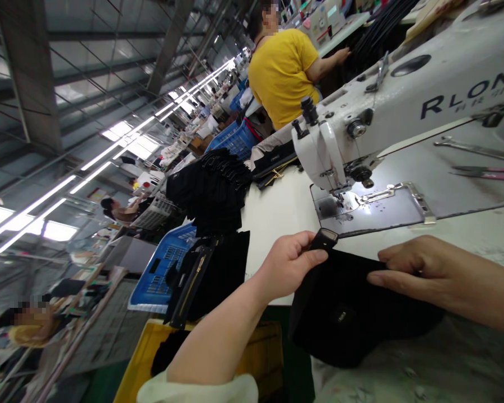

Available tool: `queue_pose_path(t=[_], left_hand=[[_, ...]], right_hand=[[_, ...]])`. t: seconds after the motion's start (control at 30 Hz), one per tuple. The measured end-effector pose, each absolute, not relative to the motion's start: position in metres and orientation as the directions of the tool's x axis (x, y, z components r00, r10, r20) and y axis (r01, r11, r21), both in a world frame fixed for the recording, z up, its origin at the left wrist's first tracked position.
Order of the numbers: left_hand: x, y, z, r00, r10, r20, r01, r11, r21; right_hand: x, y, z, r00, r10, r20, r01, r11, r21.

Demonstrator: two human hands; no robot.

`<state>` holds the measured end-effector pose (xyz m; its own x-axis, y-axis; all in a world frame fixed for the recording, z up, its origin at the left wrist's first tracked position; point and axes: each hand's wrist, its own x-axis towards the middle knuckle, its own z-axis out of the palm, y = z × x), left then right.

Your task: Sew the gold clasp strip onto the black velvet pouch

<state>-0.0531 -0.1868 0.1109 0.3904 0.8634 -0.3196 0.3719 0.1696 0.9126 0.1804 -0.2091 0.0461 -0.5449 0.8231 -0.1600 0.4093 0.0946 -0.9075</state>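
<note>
A black fabric piece (361, 308) with a small label hangs between my two hands, just in front of the sewing machine (323, 151). My left hand (292, 263) pinches its upper left corner, where a dark folded end (324, 239) sticks up beside the thumb. The fingers of my right hand (424, 268) are closed on the fabric's upper right edge. Both hands are near the table's front edge, below the machine's metal plate (386, 210).
Stacked black pieces (212, 187) lie left on the white table (269, 215). A blue basket (151, 280) and yellow crate (264, 352) stand lower left. Tweezers (487, 172) rest on the machine bed. A person in a yellow shirt (281, 78) sits beyond.
</note>
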Motion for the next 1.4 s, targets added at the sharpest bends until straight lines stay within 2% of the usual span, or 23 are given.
queue_pose_path(t=[0.2,0.3,0.43,0.57,0.73,0.97,1.13,1.3,1.4], left_hand=[[-0.055,-0.182,0.107,0.379,0.846,-0.376,0.255,0.294,0.921],[-0.054,-0.181,0.101,0.36,0.855,-0.374,0.237,0.304,0.923],[-0.053,-0.178,0.098,0.362,0.875,-0.321,0.285,0.224,0.932],[-0.055,-0.175,0.099,0.384,0.882,-0.275,0.366,0.128,0.922],[-0.062,-0.171,0.103,0.439,0.849,-0.294,0.426,0.091,0.9],[-0.065,-0.166,0.098,0.48,0.828,-0.29,0.442,0.057,0.895],[-0.064,-0.16,0.097,0.506,0.828,-0.242,0.471,-0.03,0.882],[-0.062,-0.157,0.098,0.499,0.838,-0.219,0.529,-0.094,0.843],[-0.061,-0.154,0.098,0.495,0.834,-0.243,0.604,-0.13,0.786]], right_hand=[[0.169,-0.208,0.043,-0.466,0.875,-0.134,0.46,0.111,-0.881],[0.166,-0.208,0.041,-0.464,0.881,-0.093,0.481,0.162,-0.862],[0.163,-0.21,0.043,-0.452,0.892,-0.01,0.489,0.238,-0.839],[0.161,-0.213,0.052,-0.413,0.91,0.039,0.435,0.235,-0.869],[0.169,-0.214,0.057,-0.502,0.864,0.02,0.308,0.2,-0.93],[0.174,-0.212,0.046,-0.474,0.88,0.007,0.268,0.151,-0.952],[0.17,-0.212,0.041,-0.453,0.892,-0.017,0.236,0.101,-0.966],[0.165,-0.216,0.041,-0.451,0.89,0.059,0.257,0.193,-0.947],[0.164,-0.215,0.039,-0.509,0.853,0.113,0.263,0.28,-0.923]])
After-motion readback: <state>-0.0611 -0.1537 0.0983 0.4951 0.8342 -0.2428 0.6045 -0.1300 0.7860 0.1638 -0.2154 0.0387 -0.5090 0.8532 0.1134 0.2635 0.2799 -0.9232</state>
